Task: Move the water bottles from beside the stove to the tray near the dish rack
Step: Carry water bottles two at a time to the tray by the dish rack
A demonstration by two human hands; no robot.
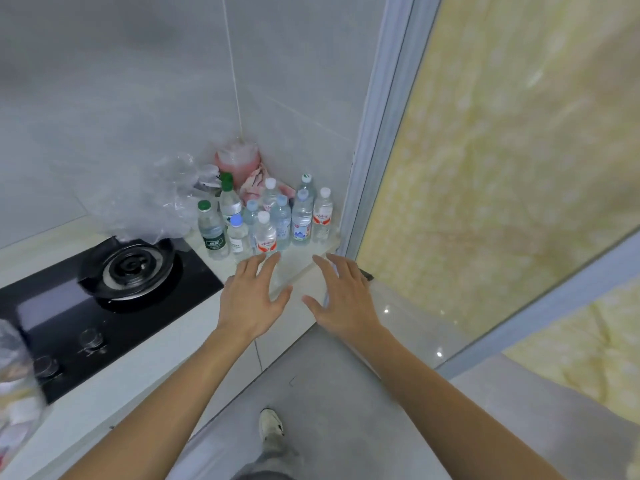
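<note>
Bottles (266, 220) stand clustered on the tabletop (304, 258) right of the stove (114, 292); left hand (251, 299) and right hand (343, 299) spread wide, empty, just short of them; likely light, smooth, squeezable; grip mid-body

Pale countertop (304, 261) with water bottles (266, 233), stove (104, 299)

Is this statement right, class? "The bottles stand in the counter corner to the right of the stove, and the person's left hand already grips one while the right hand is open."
Not quite. The head view shows the left hand gripping nothing: its fingers are spread just short of the bottles. The rest holds: bottles right of the stove, right hand open.
</note>
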